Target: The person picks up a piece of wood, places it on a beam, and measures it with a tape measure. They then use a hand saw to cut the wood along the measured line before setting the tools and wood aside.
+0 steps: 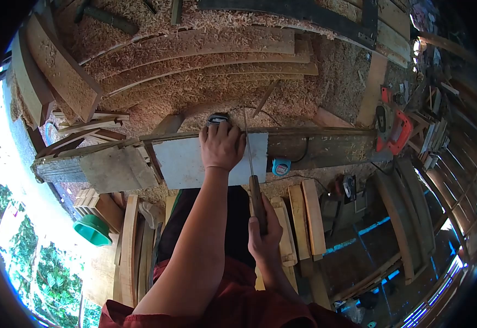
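A pale white panel [181, 158] lies across the narrow wooden bench in front of me. My left hand [220, 146] presses on it from above, its fingers bent over the far edge, with the fingertips hidden. Just beyond those fingers sits a small black and silver object [218, 117]. In my right hand [266, 232] is the wooden handle of a handsaw [256, 198], the fingers wrapped round it. Its thin blade, seen nearly edge-on, points away from me over the panel, close to the right of my left hand.
A blue tape measure [281, 167] rests on the bench right of the panel, and a red power tool [397, 131] stands at its far right. Curved boards [211, 52] lie among wood shavings beyond. A green bowl [92, 229] is at lower left; planks [313, 218] flank my legs.
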Demonstrator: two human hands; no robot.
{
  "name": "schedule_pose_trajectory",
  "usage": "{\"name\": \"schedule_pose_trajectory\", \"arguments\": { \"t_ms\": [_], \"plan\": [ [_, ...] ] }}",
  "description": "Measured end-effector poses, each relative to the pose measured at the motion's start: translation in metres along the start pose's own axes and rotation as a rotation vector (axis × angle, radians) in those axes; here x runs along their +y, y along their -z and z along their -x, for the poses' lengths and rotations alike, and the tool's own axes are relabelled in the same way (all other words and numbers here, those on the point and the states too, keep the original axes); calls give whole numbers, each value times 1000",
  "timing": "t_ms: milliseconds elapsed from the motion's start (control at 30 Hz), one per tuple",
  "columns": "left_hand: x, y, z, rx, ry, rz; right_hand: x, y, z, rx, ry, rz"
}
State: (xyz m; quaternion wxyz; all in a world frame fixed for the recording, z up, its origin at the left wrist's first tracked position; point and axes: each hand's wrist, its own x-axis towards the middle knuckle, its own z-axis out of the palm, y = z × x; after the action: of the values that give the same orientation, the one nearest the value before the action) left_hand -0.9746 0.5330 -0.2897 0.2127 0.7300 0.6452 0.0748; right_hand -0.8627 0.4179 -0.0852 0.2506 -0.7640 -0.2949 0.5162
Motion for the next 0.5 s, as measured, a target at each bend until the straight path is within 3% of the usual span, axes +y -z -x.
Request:
{"name": "schedule_pose_trajectory", "arguments": {
  "t_ms": [33, 267, 433, 500],
  "plan": [
    [-1, 0, 0, 0, -2, -2, 5, -1, -1, 22, 81, 29],
    [0, 1, 0, 1, -10, -8, 19, 2, 1, 34, 45, -29],
    [0, 3, 0, -2, -19, 1, 13, 5, 1, -43, -257, -393],
    [-1, 2, -1, 0, -18, -2, 10, 5, 0, -56, -267, -373]
  ]
}}
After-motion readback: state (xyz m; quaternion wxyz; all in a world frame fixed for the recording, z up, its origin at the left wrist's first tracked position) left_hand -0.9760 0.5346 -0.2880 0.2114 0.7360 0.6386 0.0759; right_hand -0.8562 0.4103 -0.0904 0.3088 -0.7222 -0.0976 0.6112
